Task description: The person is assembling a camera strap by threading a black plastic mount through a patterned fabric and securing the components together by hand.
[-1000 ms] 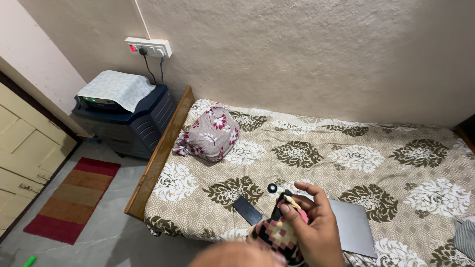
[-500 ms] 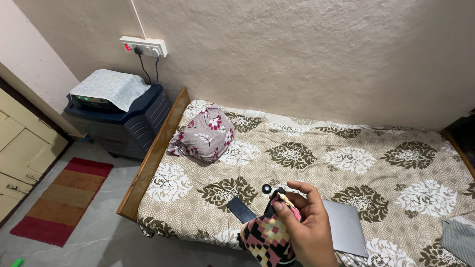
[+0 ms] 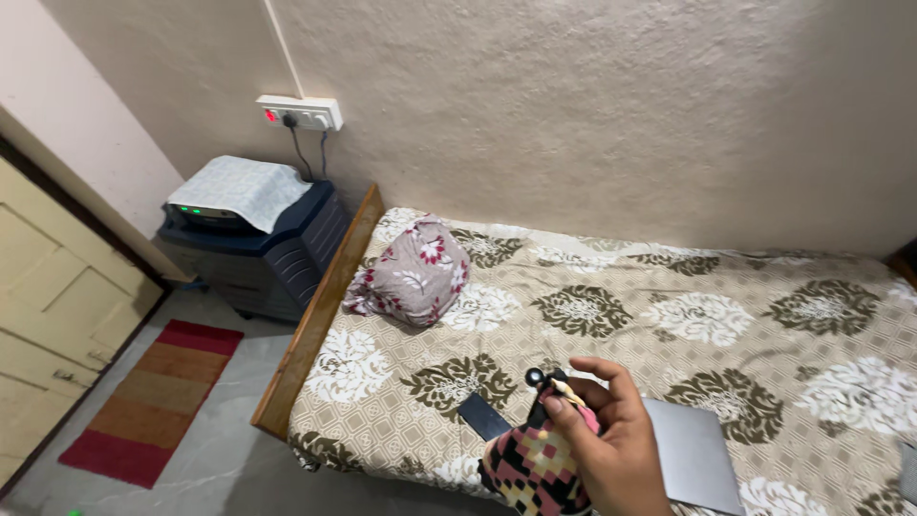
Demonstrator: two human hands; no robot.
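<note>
My right hand (image 3: 613, 447) is low in the view, over the near edge of the bed (image 3: 611, 315), gripping the top of a checked pink, black and cream cloth pouch (image 3: 530, 470) with a black strap. Just beyond the pouch, a black phone (image 3: 480, 417) lies flat on the patterned bedsheet. A small round black object (image 3: 535, 376) shows right above my fingers; whether it lies on the sheet or belongs to the pouch I cannot tell. A grey laptop (image 3: 695, 457) lies shut to the right of my hand. My left hand is out of sight.
A floral pillow (image 3: 413, 270) rests at the bed's left end by the wooden headboard (image 3: 317, 315). A dark blue box unit (image 3: 256, 239) with a cloth on top stands by the wall under a switchboard (image 3: 299, 112). A striped rug (image 3: 153, 401) and yellow door (image 3: 43, 306) are at left.
The view has shifted slightly while my right hand keeps hold of the pouch. A blurred skin-coloured shape at the bottom edge one second ago is gone.
</note>
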